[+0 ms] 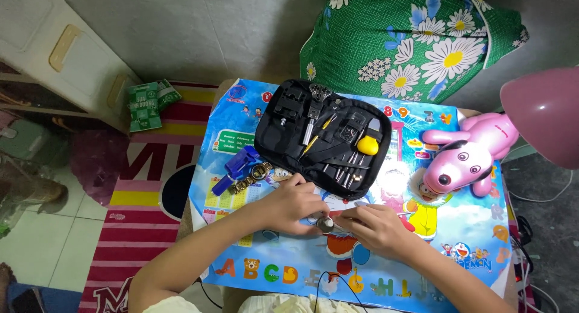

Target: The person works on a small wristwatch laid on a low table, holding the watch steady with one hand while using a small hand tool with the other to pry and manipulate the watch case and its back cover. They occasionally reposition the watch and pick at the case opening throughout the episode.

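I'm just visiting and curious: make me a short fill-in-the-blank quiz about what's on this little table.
1. Both hands, left hand and right hand, meet over a small round ____ object.
2. The open tool case is ____ in colour.
3. The dog-shaped lamp is ____.
4. Beside the blue tool lies a ____-coloured wristwatch.

Missing words: metal; black; pink; gold
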